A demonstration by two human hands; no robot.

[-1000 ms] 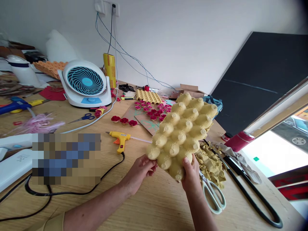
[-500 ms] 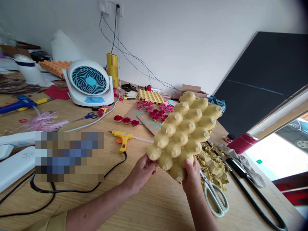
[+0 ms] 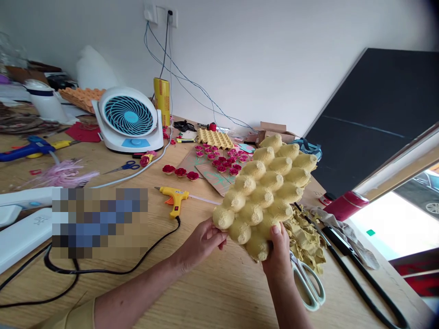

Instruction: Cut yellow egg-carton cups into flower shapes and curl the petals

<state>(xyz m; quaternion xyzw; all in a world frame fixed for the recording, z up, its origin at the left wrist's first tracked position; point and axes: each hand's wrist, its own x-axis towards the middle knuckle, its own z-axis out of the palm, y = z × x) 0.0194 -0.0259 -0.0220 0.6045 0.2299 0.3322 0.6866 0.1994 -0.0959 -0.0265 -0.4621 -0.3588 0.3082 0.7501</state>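
A yellow pulp egg tray (image 3: 260, 196) is held up above the wooden table, its rounded bumps facing me and its far end raised. My left hand (image 3: 206, 240) pinches the tray's near left corner between thumb and fingers. At the near right edge, my right hand (image 3: 278, 249) grips it, thumb on top and the other fingers hidden behind. White-handled scissors (image 3: 310, 285) lie beside my right wrist, their blades partly hidden. Yellow torn tray scraps (image 3: 305, 237) are heaped to the right of the tray.
A yellow glue gun (image 3: 174, 200) with a black cable lies left of my hands. Red flowers (image 3: 224, 162) stand on cardboard beyond it, near another egg tray (image 3: 215, 138). A fan (image 3: 130, 119) is at the back left. A red can (image 3: 346, 204) and long black-handled tool (image 3: 368, 278) are right.
The egg tray and both hands have shifted slightly to the right. Both hands keep their hold on the tray.
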